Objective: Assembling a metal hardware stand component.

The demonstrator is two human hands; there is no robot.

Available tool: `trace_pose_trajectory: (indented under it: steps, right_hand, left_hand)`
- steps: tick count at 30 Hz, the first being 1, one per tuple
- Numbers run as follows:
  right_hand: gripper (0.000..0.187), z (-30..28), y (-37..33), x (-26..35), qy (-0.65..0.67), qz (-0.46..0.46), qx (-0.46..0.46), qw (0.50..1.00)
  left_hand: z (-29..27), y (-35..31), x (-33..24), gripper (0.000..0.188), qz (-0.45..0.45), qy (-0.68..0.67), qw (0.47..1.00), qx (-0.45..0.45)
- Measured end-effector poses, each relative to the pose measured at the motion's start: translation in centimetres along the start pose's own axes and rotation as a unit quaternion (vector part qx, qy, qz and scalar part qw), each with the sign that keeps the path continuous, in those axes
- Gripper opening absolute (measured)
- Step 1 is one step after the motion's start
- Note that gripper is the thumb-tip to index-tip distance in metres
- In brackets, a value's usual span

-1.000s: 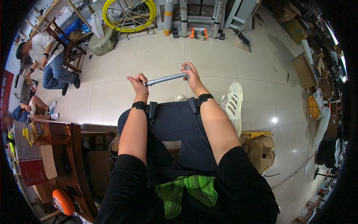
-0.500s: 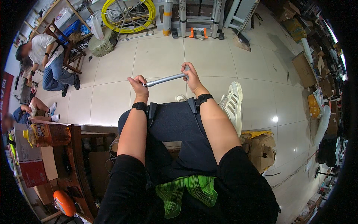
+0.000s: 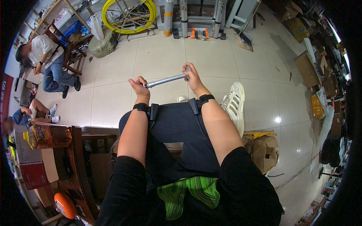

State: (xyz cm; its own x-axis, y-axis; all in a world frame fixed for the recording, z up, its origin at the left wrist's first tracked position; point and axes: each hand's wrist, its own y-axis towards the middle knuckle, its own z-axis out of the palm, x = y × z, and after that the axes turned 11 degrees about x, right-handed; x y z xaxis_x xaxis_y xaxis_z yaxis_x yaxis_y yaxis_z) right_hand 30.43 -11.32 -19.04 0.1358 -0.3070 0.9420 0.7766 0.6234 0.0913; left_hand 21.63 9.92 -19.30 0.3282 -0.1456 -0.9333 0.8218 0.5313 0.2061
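Note:
Between my two hands a silver metal tube [image 3: 166, 81] is held above my lap, its right end slightly higher in the picture. My left hand [image 3: 140, 89] is closed at the tube's left end, where a narrower collar shows, with the thumb pointing out to the left. At the other end, my right hand [image 3: 193, 80] grips the tube, its index finger raised and bent. The fingers partly cover both ends. Each wrist wears a black strap with a small dark device.
A wooden table [image 3: 77, 162] at the left carries a bottle of amber liquid [image 3: 51, 136]. An orange rounded object [image 3: 65, 205] is beside it. Two people sit at the far left. A yellow cable reel [image 3: 154, 17] and a dustpan [image 3: 244, 41] stand ahead; a torn carton [image 3: 264, 152] lies right.
My hands and the tube stay almost still. The seated person in the white shirt has drawn the hands in from the low left toward the lap.

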Motion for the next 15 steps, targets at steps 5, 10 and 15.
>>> trace_pose_trajectory:
  steps: [5,10,15]
  right_hand:
    - [0.025,0.1,0.0,0.1,-0.006,0.001,-0.001,1.000]
    - [0.026,-0.1,0.2,-0.4,0.008,0.010,-0.006,1.000]
    - [0.025,-0.6,0.1,-0.4,0.034,0.014,-0.034,0.999]
  left_hand:
    - [0.2,0.0,-0.3,0.069,-0.004,-0.003,1.000,-0.015]
    - [0.4,0.1,-1.1,0.070,-0.051,-0.094,0.994,0.018]
    - [2.9,-0.2,-3.5,0.070,-0.133,-0.213,0.967,-0.033]
